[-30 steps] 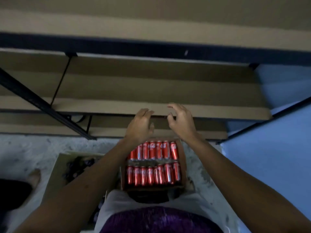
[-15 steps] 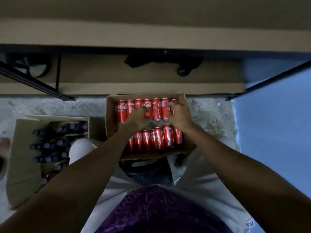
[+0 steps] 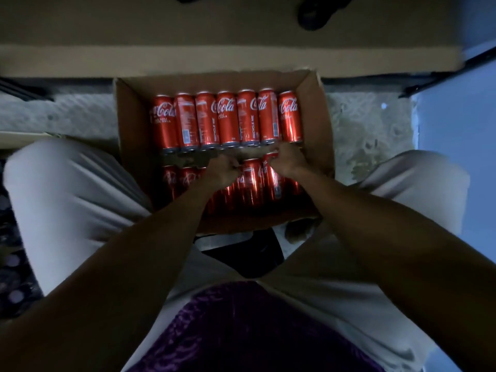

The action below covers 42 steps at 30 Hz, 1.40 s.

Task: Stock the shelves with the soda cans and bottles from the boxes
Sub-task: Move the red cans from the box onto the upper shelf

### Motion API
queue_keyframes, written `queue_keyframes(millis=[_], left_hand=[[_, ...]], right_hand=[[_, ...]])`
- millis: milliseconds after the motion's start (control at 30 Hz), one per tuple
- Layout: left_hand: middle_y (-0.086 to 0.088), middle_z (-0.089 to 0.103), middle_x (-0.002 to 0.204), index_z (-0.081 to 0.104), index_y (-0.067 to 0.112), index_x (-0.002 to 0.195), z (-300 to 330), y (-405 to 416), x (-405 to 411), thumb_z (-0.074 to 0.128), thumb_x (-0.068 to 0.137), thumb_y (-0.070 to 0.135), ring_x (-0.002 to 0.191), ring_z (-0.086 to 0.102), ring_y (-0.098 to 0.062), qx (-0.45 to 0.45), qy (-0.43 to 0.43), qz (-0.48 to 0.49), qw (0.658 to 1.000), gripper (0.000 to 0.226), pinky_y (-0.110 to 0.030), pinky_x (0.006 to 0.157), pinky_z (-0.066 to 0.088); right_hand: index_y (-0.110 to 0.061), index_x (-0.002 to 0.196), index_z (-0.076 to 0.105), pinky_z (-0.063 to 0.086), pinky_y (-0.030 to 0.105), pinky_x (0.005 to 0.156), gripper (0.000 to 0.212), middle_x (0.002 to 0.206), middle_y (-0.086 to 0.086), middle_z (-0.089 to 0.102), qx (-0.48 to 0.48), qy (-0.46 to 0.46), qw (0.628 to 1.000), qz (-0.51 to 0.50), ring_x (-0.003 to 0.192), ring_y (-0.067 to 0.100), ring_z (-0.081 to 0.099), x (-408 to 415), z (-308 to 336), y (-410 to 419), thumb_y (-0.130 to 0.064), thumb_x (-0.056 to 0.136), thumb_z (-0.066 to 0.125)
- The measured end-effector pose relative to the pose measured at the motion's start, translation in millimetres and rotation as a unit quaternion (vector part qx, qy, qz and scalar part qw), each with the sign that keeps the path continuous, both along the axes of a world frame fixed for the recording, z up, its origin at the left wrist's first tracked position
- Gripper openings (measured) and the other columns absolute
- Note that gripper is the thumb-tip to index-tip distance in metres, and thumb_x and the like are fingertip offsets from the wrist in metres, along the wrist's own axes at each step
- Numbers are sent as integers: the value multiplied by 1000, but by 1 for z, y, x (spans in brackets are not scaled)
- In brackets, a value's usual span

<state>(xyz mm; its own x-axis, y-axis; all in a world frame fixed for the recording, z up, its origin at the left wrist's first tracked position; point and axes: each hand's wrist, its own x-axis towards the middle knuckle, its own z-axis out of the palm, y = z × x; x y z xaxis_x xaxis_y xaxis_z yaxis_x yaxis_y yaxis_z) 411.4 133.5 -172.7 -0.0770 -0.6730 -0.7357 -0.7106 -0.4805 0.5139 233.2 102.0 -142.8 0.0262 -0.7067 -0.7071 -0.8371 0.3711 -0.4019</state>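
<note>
The right hand (image 3: 288, 161) has its fingers curled down over the top end of a red can (image 3: 272, 181) in the near row, close to the right wall of the box, and seems to grip it there. The left hand (image 3: 222, 170) sits just beside it, fingers bent inward over the tops of the near-row cans next to that one — whether it truly clasps a can or only rests on the tops cannot be told, since the fingertips are hidden in shadow. The two hands lie near each other, with one can top showing between them.

Both forearms reach down from the bottom corners of the view and meet over the cardboard box (image 3: 128, 135), which stands open on the floor between the person's knees. Inside it lie two rows of red cola cans on their sides: the far row (image 3: 228, 118) of seven is fully in sight, side by side and touching, while the near row is partly covered by the hands and wrists.

Beyond the box runs the edge of a low brown shelf (image 3: 214, 61). The person wears light trousers (image 3: 67, 197) and a purple top (image 3: 241, 331). A pale blue wall (image 3: 461, 116) fills the right side.
</note>
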Motion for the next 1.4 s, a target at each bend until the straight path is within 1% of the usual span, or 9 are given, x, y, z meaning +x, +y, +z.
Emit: queue_keyframes(millis=[333, 433, 567, 667, 800, 900, 967, 1100, 1400], left_hand=[[-1, 48, 130, 31, 19, 150, -66, -3, -21, 67, 86, 5, 112, 56, -22, -3, 84, -16, 996, 75, -39, 93, 52], [-7, 57, 125, 37, 15, 145, -68, 8, -28, 67, 83, 1, 103, 61, -22, 1, 107, -40, 993, 70, -42, 86, 56], [-9, 55, 108, 41, 10, 131, -53, 13, -28, 67, 79, -10, 84, 59, -20, 18, 131, 32, 991, 61, -23, 56, 52], [-3, 51, 117, 45, 12, 132, -43, 16, -21, 71, 77, -9, 98, 56, -20, 28, 162, 84, 983, 65, -21, 64, 54], [-4, 58, 117, 58, 17, 105, -43, 26, -19, 78, 75, 0, 107, 57, -25, 49, 142, 158, 976, 40, -42, 90, 53], [-10, 60, 101, 43, 26, 74, -46, 31, -25, 72, 77, -3, 95, 59, -26, 4, 60, 162, 985, 41, -40, 88, 51], [-8, 55, 95, 37, 30, 77, -40, 36, -30, 67, 80, -2, 87, 54, -23, -25, 34, 165, 985, 44, -38, 85, 50], [-11, 62, 104, 57, 12, 114, -37, 46, -31, 65, 82, -1, 89, 54, -20, -40, 55, 171, 983, 36, -38, 89, 51], [-5, 72, 100, 69, 4, 106, 23, 48, -23, 88, 57, -4, 89, 66, -19, -100, 148, 308, 935, 53, -25, 72, 53]], right_hand=[[-13, 145, 40, 42, 40, 107, 66, 145, 14, 45, 19, 61, 995, 83, 128, 32, 49, -17, -68, 9, -17, 86, 69], [-14, 146, 36, 45, 46, 104, 69, 150, 17, 34, 38, 81, 993, 79, 129, 36, 47, -12, -73, 9, -22, 86, 70], [-16, 144, 30, 47, 50, 101, 74, 149, 22, 34, 58, 80, 991, 90, 129, 39, 45, -10, -74, 17, -24, 83, 72], [-16, 146, 24, 48, 48, 99, 82, 144, 21, 41, 55, 52, 994, 74, 127, 37, 49, -8, -72, 24, -22, 83, 76], [-10, 127, 42, 49, 38, 87, 61, 125, 14, 57, 18, 32, 999, 26, 114, 30, 57, -10, -64, 29, -18, 80, 79], [-11, 125, 45, 52, 39, 91, 71, 122, 11, 60, -11, 15, 1000, -23, 111, 30, 59, -10, -57, 36, -16, 68, 87], [-12, 133, 44, 51, 41, 95, 86, 126, 10, 59, -14, -7, 998, -58, 114, 30, 58, -9, -54, 42, -13, 61, 90], [-13, 112, 63, 55, 37, 89, 72, 115, 4, 66, -22, 8, 998, -64, 103, 23, 63, -10, -51, 53, -18, 47, 94], [-12, 110, 69, 49, 24, 76, 53, 107, 5, 72, -128, -90, 973, -171, 94, 21, 67, -4, 3, 74, -5, 61, 89]])
